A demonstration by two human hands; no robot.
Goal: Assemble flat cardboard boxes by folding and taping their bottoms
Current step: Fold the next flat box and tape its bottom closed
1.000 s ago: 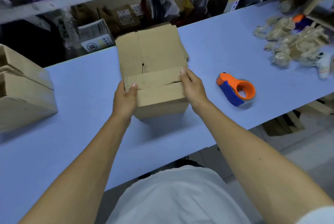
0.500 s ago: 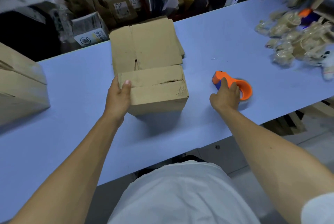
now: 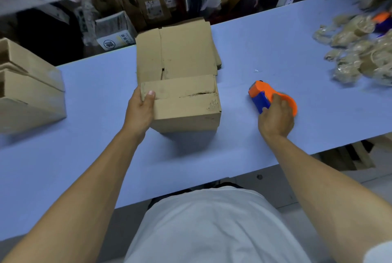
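Table [image 3: 275, 36], pale blue, carries the whole job: a cardboard box [image 3: 186, 112] sits near the middle with its bottom flaps folded shut and facing up, and a stack of flat cardboard [image 3: 180, 50] lies just behind it. At the left edge rest two other boxes [image 3: 27, 97]; far right lies a heap of crumpled tape scraps [image 3: 360, 50]. The seam between the flaps shows as a dark line, untaped as yet.

The left hand [image 3: 140, 110] grips the box's left end, thumb laid over the top flap to keep it down. A second ago both hands pinned the flaps; the right hand [image 3: 275, 118] has since let go and moved to the orange and blue tape dispenser [image 3: 267, 95] lying right of the box. Its fingers curl over the round end, though blur hides whether the grip is fully closed. So folding looks finished, and taping the seam is likely next
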